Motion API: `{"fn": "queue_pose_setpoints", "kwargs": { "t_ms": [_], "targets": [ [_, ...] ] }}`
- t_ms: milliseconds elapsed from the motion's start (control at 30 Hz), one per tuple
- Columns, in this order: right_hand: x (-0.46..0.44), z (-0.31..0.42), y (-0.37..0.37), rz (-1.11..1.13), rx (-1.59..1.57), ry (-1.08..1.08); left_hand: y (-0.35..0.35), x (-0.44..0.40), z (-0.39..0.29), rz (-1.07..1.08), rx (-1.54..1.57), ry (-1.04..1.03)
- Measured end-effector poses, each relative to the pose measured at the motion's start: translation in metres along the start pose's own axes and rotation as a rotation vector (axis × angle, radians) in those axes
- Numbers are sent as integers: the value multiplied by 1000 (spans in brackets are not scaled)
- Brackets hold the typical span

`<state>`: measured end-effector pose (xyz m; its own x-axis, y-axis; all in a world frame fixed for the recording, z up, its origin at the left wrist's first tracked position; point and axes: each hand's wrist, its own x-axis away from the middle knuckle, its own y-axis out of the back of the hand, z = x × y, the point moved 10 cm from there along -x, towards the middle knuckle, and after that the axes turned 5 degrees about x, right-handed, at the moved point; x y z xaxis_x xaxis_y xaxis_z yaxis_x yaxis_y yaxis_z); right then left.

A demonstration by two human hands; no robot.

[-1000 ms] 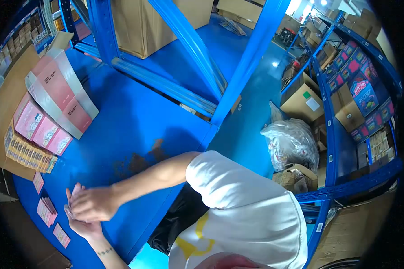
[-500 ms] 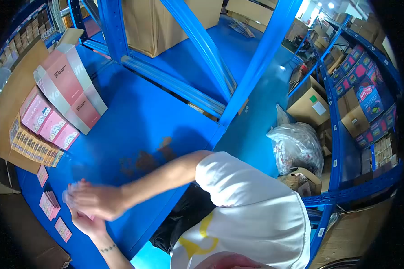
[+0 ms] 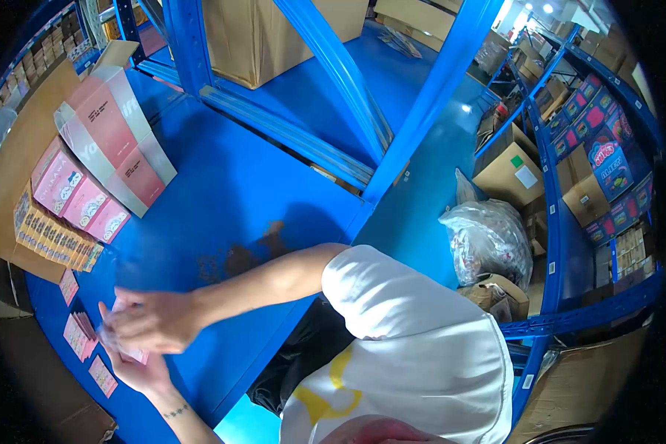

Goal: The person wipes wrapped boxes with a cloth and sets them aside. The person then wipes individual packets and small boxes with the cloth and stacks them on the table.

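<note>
My left hand [image 3: 142, 376], with a small mark on its wrist, is under a pink card [image 3: 139, 355] and grips it, palm up. Across the top lies my right hand [image 3: 152, 322], smeared by motion, with its fingers over the card. A shiny, clear edge shows by the left fingertips; I cannot make out what it is. On the blue table just beyond the hands lie a fanned stack of pink cards [image 3: 79, 337], a single pink card [image 3: 103, 377] and another pink card [image 3: 68, 287].
An open carton [image 3: 7, 185] at the left holds pink boxes [image 3: 81, 196] and a row of small tan packs [image 3: 55, 240]. Beside it stands a pink-and-white display box [image 3: 118, 140]. Blue rack posts [image 3: 429, 103] edge the table. A plastic bag [image 3: 488, 240] sits on the floor.
My right hand has shifted slightly and its fingers have moved over the card. More of the pink card now shows between the hands.
</note>
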<state>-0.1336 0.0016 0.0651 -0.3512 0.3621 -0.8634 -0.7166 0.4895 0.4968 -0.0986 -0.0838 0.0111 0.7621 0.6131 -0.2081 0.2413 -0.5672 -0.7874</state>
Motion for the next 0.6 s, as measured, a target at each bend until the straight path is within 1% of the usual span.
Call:
{"fn": "queue_pose_setpoints", "kwargs": {
  "t_ms": [133, 167, 267, 300, 333, 367, 433, 467, 500, 567, 600],
  "targets": [
    [4, -32, 27, -167, 198, -231, 28, 18, 7, -734, 185, -92],
    [5, -33, 13, -174, 200, -231, 30, 17, 7, -731, 179, -91],
    [28, -43, -75, -166, 565, -592, 0, 0, 22, -199, 74, 5],
    [32, -48, -74, -165, 630, -653, -15, -1, 26, -20, 42, 39],
    [31, -49, -62, -161, 693, -715, -17, -2, 25, -16, 43, 43],
    [30, -53, -51, -129, 573, -586, -6, -1, 19, -176, 83, 18],
    [17, -48, 2, -71, 329, -336, 16, 8, 8, -499, 159, -25],
    [14, -39, 11, -43, 210, -215, 28, 16, 7, -660, 195, -41],
    [14, -36, 12, -45, 212, -220, 36, 17, 8, -660, 193, -36],
    [15, -27, 11, -62, 255, -222, 55, 7, 5, -343, 206, 7],
    [15, -23, 10, -69, 276, -219, 47, 3, 4, -183, 213, 25]
  ]
}}
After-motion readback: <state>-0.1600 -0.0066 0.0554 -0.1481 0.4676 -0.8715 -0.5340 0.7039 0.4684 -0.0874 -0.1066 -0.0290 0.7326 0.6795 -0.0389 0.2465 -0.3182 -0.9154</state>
